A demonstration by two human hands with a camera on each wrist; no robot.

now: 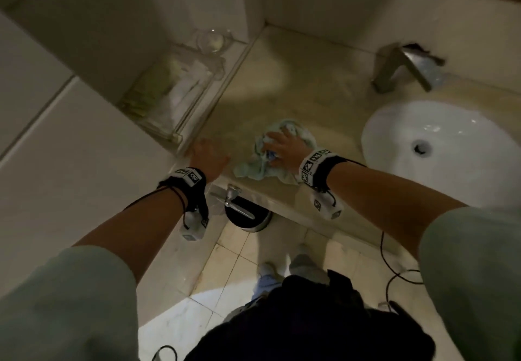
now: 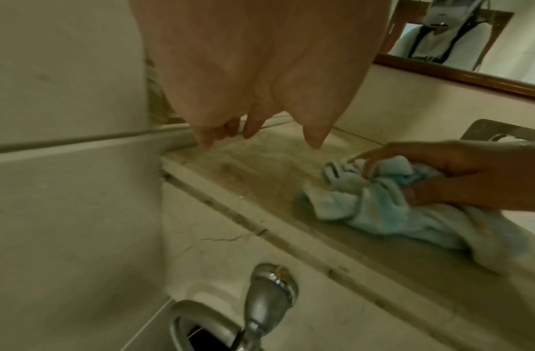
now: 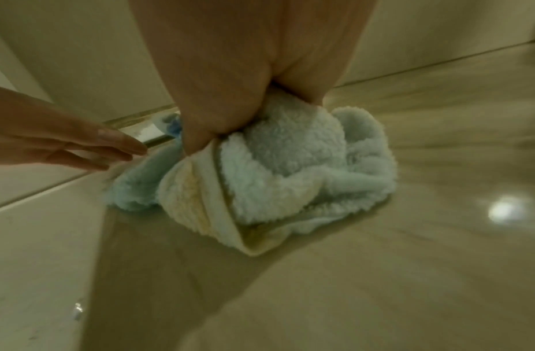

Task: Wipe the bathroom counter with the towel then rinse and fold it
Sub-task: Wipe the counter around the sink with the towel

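Observation:
A crumpled pale blue towel [image 1: 259, 163] [image 2: 380, 209] [image 3: 290, 171] with a cream edge lies on the beige stone counter [image 1: 282, 78] near its front left corner. My right hand [image 1: 284, 145] [image 2: 440, 171] [image 3: 230, 95] grips the bunched towel and presses it onto the counter. My left hand [image 1: 207, 154] [image 2: 260, 95] [image 3: 65, 142] rests flat with straight fingers on the counter's left edge, beside the towel and holding nothing.
A white round sink [image 1: 439, 149] is set into the counter at right, with a metal faucet [image 1: 408, 67] behind it. A clear tray [image 1: 174, 90] of packets and a glass dish [image 1: 211, 40] stand on the left ledge. A metal bin [image 1: 248, 216] stands below.

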